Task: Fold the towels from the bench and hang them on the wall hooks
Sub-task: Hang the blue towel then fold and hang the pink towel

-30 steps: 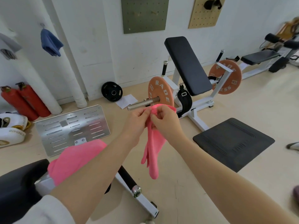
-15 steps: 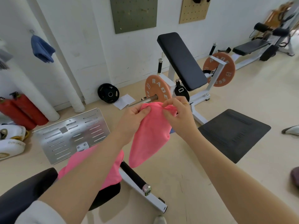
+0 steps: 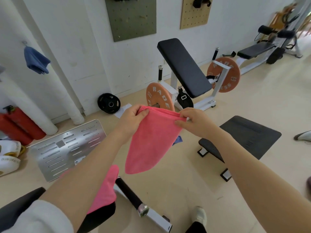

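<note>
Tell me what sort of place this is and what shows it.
Most likely a small gym or home workout room. An inclined padded bench stands by the wall with orange weight plates loaded on its frame, a loose black plate leans on the wall, and pegboards hang above.

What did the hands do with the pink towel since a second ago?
The left hand and right hand moved apart, spreading the bunched pink towel out wide along its top edge. Both keep pinching it. The other pink towel stays on the bench, and the blue towel still hangs on its hook.
</note>
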A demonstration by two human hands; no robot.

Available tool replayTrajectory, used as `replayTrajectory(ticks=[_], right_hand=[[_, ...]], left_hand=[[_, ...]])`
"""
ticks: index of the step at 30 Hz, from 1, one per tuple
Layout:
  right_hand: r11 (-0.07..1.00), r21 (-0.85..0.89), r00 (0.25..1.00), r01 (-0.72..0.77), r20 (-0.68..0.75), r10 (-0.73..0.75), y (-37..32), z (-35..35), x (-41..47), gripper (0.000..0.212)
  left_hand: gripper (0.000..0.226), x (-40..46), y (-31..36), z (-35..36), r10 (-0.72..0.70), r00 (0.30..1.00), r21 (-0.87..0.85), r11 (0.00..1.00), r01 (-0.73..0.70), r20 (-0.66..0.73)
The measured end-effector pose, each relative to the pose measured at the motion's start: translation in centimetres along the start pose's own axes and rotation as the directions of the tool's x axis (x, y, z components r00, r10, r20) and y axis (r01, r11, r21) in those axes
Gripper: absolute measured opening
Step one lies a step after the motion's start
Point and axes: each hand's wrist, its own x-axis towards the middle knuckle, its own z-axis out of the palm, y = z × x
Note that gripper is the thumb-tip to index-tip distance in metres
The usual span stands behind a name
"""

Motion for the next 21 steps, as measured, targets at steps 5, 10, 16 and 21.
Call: replayTrajectory(ticks=[5,10,16,21], right_hand=[[0.988,0.149,0.996,0.026,0.082,-0.038,4.4,-3.2,3.8,0.033],[0.798,0.602,0.991,-0.029,0.124,-0.058,8.7,-6.9,7.5,0.020],[0.709,0.705,0.990,-0.024,0.116,-0.082,14.2,-10.5,10.5,0.040],[0.556,0.819,0.988,-0.141,0.152,0.027,17.1,-12.3,13.2,0.034]], left_hand=[[0.019,3.9,-1.9,4.0,-0.093,0.992,-0.075,0.993,0.087,-0.083],[0.018,8.8,-1.3,8.9,-0.142,0.984,-0.338,0.936,0.098,-0.110],[0.026,13.8,0.5,14.1,-0.154,0.979,-0.376,0.922,0.092,-0.137],[0.029,17.1,2.3,15.5,-0.137,0.978,-0.340,0.937,0.076,-0.159]])
